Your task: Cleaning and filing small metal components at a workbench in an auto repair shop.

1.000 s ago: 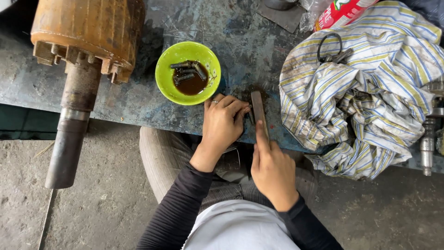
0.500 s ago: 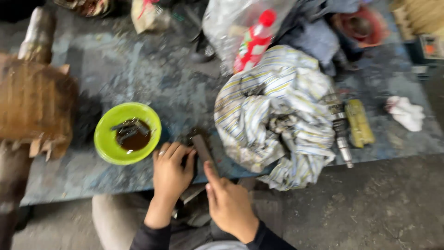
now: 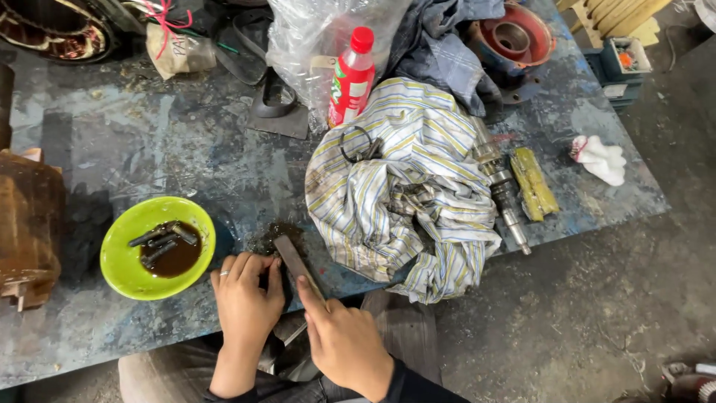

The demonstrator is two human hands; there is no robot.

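The worktop point(image 3: 149, 142) is painted metal, blue-grey, scuffed, stained and matt. The flat file point(image 3: 296, 263) under the hands looks like dull dark steel with a rough face. The bowl point(image 3: 123, 257) is smooth, glossy green plastic holding dark, shiny oil and blackened metal pieces point(image 3: 160, 242). The striped cloth point(image 3: 406, 186) is soft, creased woven cotton, soiled in places. The bottle point(image 3: 350, 78) is glossy plastic, the bag point(image 3: 313, 33) thin clear crinkled film, and the shaft point(image 3: 503, 194) bare greyish metal.
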